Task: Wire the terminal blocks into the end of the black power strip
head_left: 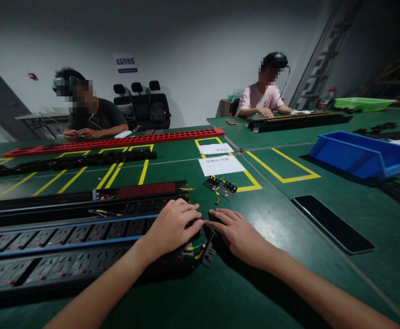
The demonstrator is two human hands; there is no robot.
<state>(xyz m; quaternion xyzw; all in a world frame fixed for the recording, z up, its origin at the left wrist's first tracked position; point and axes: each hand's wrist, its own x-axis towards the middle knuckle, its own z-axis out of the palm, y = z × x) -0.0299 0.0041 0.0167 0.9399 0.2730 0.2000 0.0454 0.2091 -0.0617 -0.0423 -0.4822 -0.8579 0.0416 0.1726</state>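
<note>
One blue-edged socket strip (78, 233), at lower left of the frame, seems to be handled at its end by left hand (172, 225) and right hand (244, 235); their grip cannot be told, and steady support is needed.

We see smooth, glossy green tabletop (268, 205), matt blue plastic bin (360, 155), white paper sheets (220, 165), glassy phone (333, 224).

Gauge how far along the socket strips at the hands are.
Partway, I'd say.
Done: sockets sit in rows in the two nearest strips.
In hand: left hand over the strip ends, right hand beside it; any small part held is hidden.
Left, probably: wires still exposed by a black plate at the nearest end; more plates lie loose.
</note>
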